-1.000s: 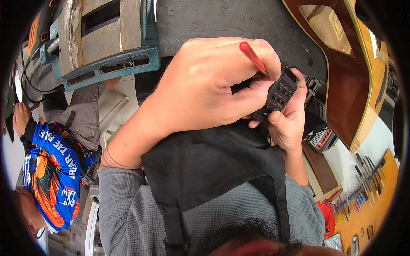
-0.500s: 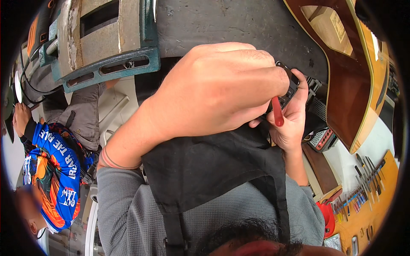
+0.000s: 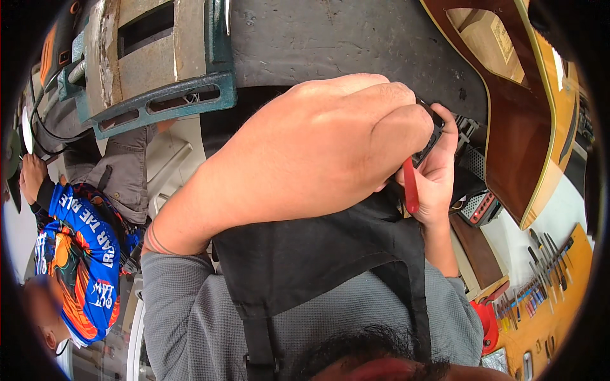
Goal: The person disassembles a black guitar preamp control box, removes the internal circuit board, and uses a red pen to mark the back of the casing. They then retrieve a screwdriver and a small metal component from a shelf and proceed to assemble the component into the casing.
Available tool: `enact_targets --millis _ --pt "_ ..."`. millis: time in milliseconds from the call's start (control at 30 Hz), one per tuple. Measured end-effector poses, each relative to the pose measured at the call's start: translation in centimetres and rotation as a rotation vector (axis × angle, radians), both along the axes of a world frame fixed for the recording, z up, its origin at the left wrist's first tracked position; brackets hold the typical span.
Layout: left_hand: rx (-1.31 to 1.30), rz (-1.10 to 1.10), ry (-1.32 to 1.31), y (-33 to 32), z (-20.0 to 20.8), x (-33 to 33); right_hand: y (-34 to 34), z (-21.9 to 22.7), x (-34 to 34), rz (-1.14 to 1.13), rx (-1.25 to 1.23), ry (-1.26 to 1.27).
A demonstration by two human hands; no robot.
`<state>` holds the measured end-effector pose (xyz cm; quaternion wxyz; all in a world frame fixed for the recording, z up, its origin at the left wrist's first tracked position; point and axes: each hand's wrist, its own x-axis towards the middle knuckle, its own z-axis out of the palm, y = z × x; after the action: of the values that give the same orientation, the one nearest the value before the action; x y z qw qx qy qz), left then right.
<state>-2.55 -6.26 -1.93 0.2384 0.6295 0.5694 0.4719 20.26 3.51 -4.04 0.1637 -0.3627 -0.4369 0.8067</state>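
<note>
My left hand (image 3: 356,136) is closed in a fist, its back toward the view. From under its fingers a red handle (image 3: 411,190) sticks out toward me; the rest of that tool is hidden behind the hand. Just to the right, my right hand (image 3: 435,178) grips a small black part (image 3: 436,136), with a finger curled round its far end and the palm behind it. My left knuckles cover most of this part, so its kind does not show. Both hands are held together in front of my black apron (image 3: 318,254), near the dark bench top (image 3: 330,44).
A teal metal vise (image 3: 222,95) stands at the far left. On the right is a glossy brown guitar-like body (image 3: 524,127) with a large opening. Files and other hand tools (image 3: 546,267) line a wooden board (image 3: 575,286). A co-worker (image 3: 82,241) is at the left edge.
My left hand has turned and dipped slightly toward me at the wrist. The red handle has swung a little left and shows more of its length. My right hand has stayed nearly still.
</note>
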Motion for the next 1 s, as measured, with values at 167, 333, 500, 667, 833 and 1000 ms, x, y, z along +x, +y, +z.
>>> enact_targets --millis 167,333,500,667,833,1000 --pt "0.02 -0.015 0.002 0.0 -0.4 -0.1 0.0 -0.5 0.2 0.012 0.023 0.035" --pt "0.217 0.063 -0.602 -0.7 -0.8 -1.5 -0.2 0.3 -0.1 -0.014 -0.102 0.122" --pt "0.312 0.034 -0.779 -1.3 -1.2 -2.1 0.1 0.6 0.3 0.002 -0.174 0.15" --pt "0.224 0.156 -0.815 -2.4 -0.8 -0.5 -0.1 0.7 0.6 0.01 -0.179 0.216" --pt "0.178 0.18 -0.836 -3.4 -0.9 0.1 -0.5 1.0 0.7 0.026 -0.161 0.219" --pt "0.179 0.197 -0.822 -4.0 -0.5 0.9 -0.8 1.1 0.8 0.041 -0.151 0.247"
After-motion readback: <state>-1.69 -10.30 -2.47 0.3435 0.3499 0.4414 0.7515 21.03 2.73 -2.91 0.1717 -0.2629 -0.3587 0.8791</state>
